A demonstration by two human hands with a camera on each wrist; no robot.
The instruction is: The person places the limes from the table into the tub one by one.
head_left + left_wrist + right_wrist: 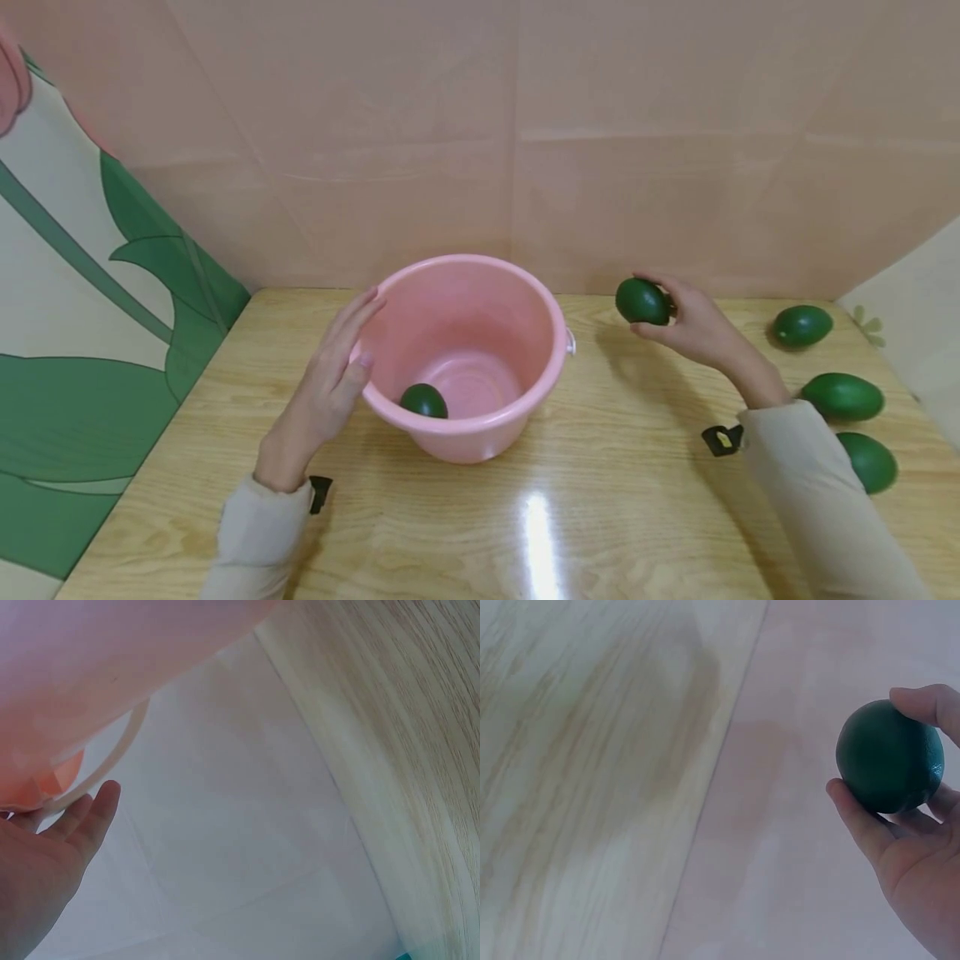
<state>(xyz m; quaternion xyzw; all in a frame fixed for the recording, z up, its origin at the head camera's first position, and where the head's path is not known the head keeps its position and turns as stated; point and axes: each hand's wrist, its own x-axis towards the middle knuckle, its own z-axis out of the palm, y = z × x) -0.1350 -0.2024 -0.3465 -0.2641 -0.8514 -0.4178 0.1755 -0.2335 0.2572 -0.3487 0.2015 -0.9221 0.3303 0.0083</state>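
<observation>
A pink bucket (462, 442) stands on the table, with one dark green avocado (424, 401) lying inside at its near left. My left hand (330, 375) lies against the bucket's left rim, its fingers mostly straight; in the left wrist view those fingers (101, 814) are beside the rim and the pale handle (120, 746). To the right of the bucket, my right hand (693, 325) grips another avocado (642, 301) between thumb and fingers, raised over the table. The right wrist view shows this avocado (889, 757) held near the fingertips.
Three more avocados lie along the table's right side: one at the back (802, 326), one in the middle (843, 397) and one partly behind my right sleeve (870, 462). A pinkish covered wall (480, 125) rises behind the wooden table (420, 542).
</observation>
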